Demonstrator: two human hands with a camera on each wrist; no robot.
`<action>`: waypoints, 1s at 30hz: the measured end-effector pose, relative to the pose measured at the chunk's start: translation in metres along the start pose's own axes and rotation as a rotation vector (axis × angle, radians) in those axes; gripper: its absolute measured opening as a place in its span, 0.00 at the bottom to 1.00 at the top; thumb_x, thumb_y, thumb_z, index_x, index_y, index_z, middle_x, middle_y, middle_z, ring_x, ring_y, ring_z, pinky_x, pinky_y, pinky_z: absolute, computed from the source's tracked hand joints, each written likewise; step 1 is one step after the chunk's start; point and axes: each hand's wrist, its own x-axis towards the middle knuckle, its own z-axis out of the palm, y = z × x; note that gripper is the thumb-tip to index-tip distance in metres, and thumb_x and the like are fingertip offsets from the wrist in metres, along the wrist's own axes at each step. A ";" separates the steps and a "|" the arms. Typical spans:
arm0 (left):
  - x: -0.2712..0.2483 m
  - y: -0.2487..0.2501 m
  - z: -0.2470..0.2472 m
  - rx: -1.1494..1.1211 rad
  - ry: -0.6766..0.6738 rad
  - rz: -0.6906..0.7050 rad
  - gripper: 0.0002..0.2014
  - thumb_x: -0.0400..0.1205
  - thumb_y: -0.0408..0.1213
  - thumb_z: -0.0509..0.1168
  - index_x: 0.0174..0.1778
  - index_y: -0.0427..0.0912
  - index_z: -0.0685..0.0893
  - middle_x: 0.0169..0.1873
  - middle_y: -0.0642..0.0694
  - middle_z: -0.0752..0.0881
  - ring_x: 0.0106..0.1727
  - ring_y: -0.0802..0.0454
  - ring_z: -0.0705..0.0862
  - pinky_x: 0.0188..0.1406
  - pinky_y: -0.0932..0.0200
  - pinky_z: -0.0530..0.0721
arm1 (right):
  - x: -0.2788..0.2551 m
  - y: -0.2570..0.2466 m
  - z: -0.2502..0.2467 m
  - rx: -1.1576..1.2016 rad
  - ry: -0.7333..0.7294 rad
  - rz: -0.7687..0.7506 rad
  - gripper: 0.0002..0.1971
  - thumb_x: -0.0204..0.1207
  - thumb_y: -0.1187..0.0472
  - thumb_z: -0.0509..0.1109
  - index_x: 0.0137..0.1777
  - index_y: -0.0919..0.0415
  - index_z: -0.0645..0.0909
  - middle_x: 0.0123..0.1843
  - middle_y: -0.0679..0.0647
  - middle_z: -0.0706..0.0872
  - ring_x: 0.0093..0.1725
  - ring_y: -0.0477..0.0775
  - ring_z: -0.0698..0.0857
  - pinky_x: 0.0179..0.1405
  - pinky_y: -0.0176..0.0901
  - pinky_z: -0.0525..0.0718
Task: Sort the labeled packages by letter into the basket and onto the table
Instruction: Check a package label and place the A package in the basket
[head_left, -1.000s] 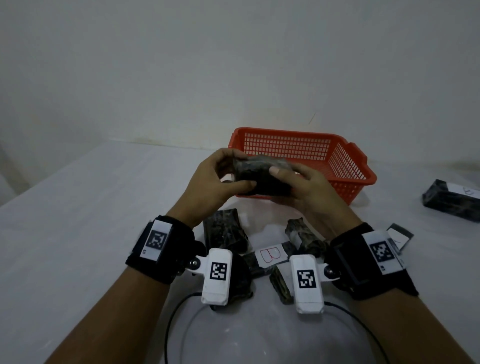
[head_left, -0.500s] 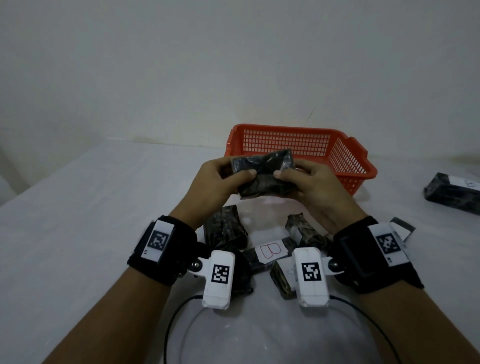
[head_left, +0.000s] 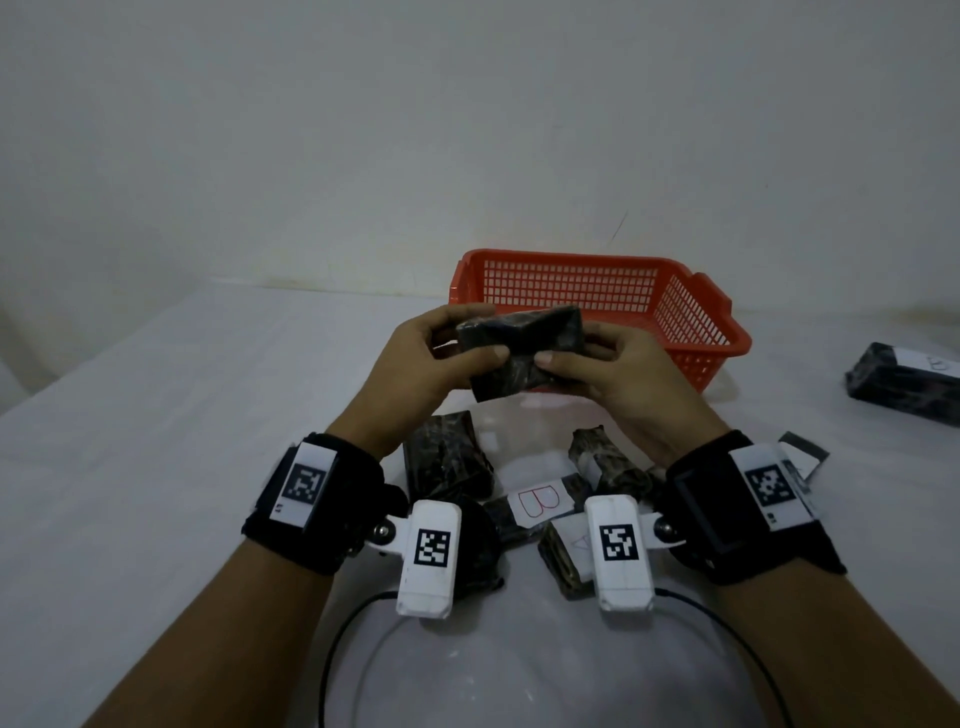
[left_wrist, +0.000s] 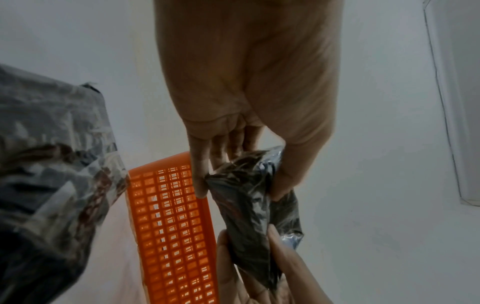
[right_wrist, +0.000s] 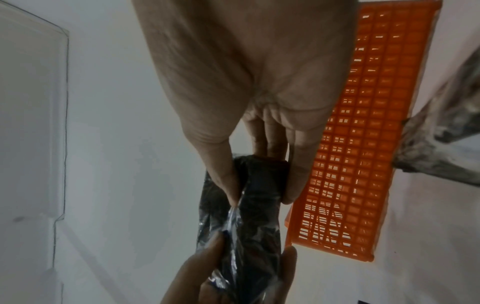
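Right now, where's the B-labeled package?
Head view: the B-labeled package lies on the table, near centre, between the two wrists, amid other dark packages, nearer the person than the orange basket.

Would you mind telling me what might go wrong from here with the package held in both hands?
1. No label shows on the held package in any view, so it could be sorted by guess.
2. Left hand and right hand pinch mostly glossy wrap; the grip may slip or tear it.
3. It hangs above the table pile, by the orange basket; a drop could land in the wrong group.
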 end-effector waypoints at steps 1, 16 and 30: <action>0.000 -0.001 0.000 0.028 0.007 0.015 0.19 0.79 0.28 0.74 0.67 0.40 0.86 0.57 0.42 0.91 0.59 0.47 0.91 0.57 0.53 0.91 | 0.000 0.000 0.000 -0.016 0.006 -0.007 0.20 0.73 0.67 0.82 0.65 0.65 0.87 0.58 0.59 0.95 0.59 0.57 0.94 0.67 0.56 0.89; -0.002 -0.002 -0.004 0.145 -0.015 0.170 0.23 0.71 0.21 0.79 0.61 0.39 0.85 0.58 0.45 0.89 0.65 0.46 0.86 0.59 0.41 0.91 | -0.004 -0.008 0.001 0.131 -0.067 0.061 0.13 0.76 0.54 0.78 0.54 0.63 0.91 0.54 0.61 0.95 0.55 0.56 0.93 0.57 0.48 0.93; 0.000 -0.005 0.006 0.049 -0.030 -0.030 0.15 0.83 0.39 0.72 0.65 0.41 0.87 0.56 0.44 0.93 0.58 0.49 0.92 0.66 0.46 0.88 | 0.005 0.006 0.003 0.023 0.056 -0.083 0.19 0.73 0.66 0.82 0.64 0.66 0.88 0.58 0.63 0.94 0.59 0.61 0.94 0.65 0.58 0.90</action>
